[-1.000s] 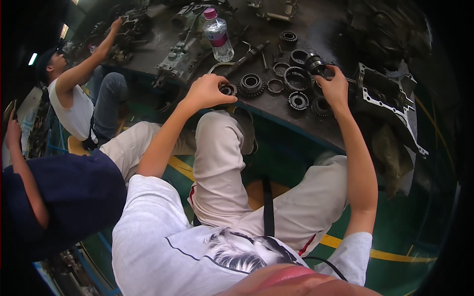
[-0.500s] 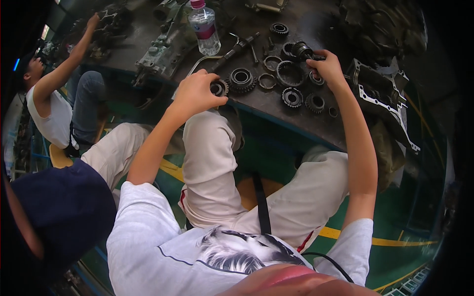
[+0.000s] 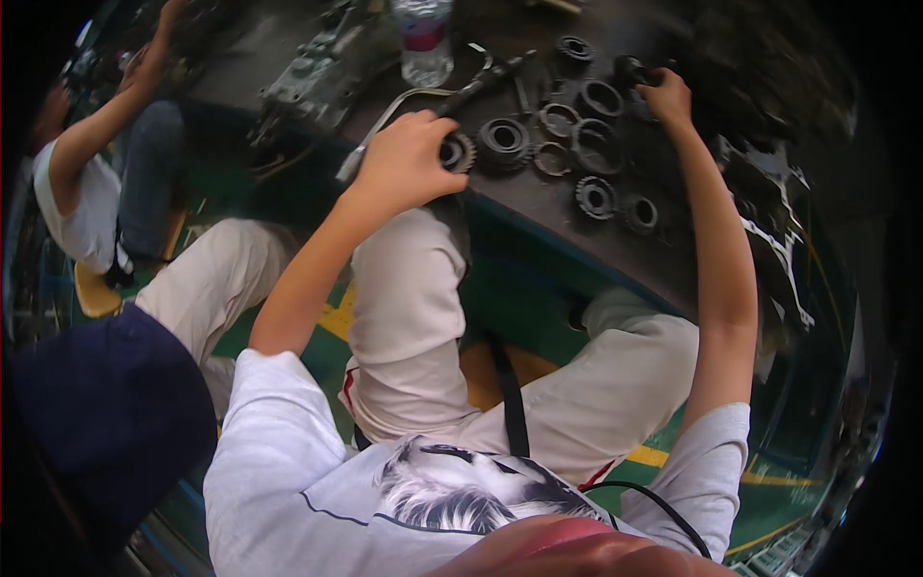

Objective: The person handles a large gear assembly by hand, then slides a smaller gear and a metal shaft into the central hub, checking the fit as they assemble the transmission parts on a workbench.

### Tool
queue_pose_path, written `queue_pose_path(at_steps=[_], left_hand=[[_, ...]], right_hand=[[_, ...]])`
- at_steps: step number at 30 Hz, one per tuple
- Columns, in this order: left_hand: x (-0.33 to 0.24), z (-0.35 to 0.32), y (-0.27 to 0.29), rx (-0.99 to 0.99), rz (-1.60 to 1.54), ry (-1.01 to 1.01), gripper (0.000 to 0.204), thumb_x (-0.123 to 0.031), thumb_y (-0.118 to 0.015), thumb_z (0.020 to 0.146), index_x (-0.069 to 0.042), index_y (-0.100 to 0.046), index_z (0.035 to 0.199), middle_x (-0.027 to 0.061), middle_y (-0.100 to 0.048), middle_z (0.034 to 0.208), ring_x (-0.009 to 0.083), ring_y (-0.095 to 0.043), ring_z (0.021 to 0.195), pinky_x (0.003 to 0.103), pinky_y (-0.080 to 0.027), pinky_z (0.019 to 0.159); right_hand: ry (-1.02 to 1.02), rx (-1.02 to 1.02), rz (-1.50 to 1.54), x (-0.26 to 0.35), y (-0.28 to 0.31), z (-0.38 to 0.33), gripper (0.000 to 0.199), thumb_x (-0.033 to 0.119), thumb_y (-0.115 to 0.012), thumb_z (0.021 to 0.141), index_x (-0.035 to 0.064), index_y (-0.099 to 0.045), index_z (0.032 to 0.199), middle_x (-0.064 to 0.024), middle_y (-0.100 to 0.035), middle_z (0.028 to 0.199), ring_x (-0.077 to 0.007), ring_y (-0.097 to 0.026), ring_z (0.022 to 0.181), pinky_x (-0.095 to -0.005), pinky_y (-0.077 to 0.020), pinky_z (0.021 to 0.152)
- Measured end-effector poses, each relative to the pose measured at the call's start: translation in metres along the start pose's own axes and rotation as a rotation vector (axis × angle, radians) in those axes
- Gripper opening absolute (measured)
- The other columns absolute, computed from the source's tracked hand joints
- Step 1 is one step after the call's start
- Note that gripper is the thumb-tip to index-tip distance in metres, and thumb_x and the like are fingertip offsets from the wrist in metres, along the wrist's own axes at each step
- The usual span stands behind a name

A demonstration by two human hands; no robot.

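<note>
My left hand (image 3: pixel 408 160) curls round a toothed gear (image 3: pixel 464 151) at the near edge of the workbench, thumb below it and fingers above. Farther right, my right hand (image 3: pixel 669 98) grips a dark metal part (image 3: pixel 630 71), blurred, which looks like a short gear shaft. Between the hands lie a double gear (image 3: pixel 504 140), several metal rings (image 3: pixel 596 147) and a small toothed gear (image 3: pixel 595 197). A long splined shaft (image 3: pixel 478 88) rests behind my left hand.
A water bottle (image 3: pixel 426 43) stands on the bench (image 3: pixel 534 197). Metal housings lie at the left (image 3: pixel 312 77) and right (image 3: pixel 784 245). A person in a white top (image 3: pixel 82 197) works at far left; someone in dark clothing (image 3: pixel 111 413) is close on my left.
My right hand has carried the dark part away from the rings, farther right and back. My left hand keeps its hold on the gear. The whole view has shifted slightly.
</note>
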State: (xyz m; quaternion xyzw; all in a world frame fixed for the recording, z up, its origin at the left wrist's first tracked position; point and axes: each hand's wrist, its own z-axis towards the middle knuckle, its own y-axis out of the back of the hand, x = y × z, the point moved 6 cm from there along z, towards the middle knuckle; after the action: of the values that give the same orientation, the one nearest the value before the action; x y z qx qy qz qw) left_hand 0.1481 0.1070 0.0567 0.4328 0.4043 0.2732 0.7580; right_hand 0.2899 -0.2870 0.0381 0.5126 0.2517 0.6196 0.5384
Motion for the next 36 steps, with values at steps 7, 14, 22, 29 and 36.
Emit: queue_pose_path(at_steps=[7,14,22,29,36], left_hand=[[0.001,0.013,-0.014,-0.011,0.03,-0.043,0.047,-0.031,-0.074,0.06,-0.003,-0.066,0.097,0.0134,-0.063,0.097,0.0311,-0.06,0.097,0.04,-0.051,0.083],[-0.004,0.011,-0.024,0.088,0.033,-0.011,0.039,-0.024,-0.073,0.069,-0.009,-0.068,0.105,0.0103,-0.063,0.102,0.0299,-0.058,0.103,0.04,-0.05,0.086],[-0.005,0.002,-0.022,-0.023,0.002,-0.046,0.027,-0.023,-0.074,0.07,-0.009,-0.07,0.094,0.0118,-0.063,0.095,0.0334,-0.059,0.096,0.042,-0.049,0.083],[-0.024,0.008,-0.033,-0.232,0.049,-0.012,0.011,-0.018,-0.071,0.071,-0.009,-0.07,0.078,0.0085,-0.061,0.084,0.0275,-0.057,0.09,0.038,-0.045,0.077],[-0.019,-0.002,-0.034,-0.308,-0.033,-0.039,0.017,-0.019,-0.07,0.07,-0.005,-0.066,0.078,0.0125,-0.059,0.09,0.0293,-0.054,0.095,0.039,-0.043,0.079]], right_hand=[[0.001,0.013,-0.093,-0.024,-0.007,0.01,0.048,0.029,-0.074,0.073,0.0038,-0.065,0.113,-0.0202,-0.066,0.109,-0.0347,-0.062,0.105,-0.0416,-0.0482,0.09],[0.006,0.026,-0.165,0.012,0.005,-0.021,0.04,0.026,-0.072,0.073,0.0091,-0.066,0.109,-0.0177,-0.067,0.107,-0.0354,-0.063,0.103,-0.0432,-0.0499,0.085],[0.191,0.049,-0.1,0.018,0.0,-0.037,0.036,0.016,-0.065,0.077,0.0076,-0.063,0.112,-0.0195,-0.066,0.107,-0.0381,-0.061,0.103,-0.0435,-0.0497,0.085],[0.294,0.058,0.249,0.042,0.052,-0.124,0.031,0.01,-0.061,0.087,-0.0044,-0.059,0.114,-0.0199,-0.065,0.109,-0.0314,-0.062,0.104,-0.0354,-0.0456,0.091],[0.263,0.063,0.463,0.092,0.089,-0.18,0.019,0.004,-0.058,0.091,-0.0023,-0.062,0.109,-0.0088,-0.066,0.097,-0.0161,-0.062,0.092,-0.0285,-0.0475,0.083]])
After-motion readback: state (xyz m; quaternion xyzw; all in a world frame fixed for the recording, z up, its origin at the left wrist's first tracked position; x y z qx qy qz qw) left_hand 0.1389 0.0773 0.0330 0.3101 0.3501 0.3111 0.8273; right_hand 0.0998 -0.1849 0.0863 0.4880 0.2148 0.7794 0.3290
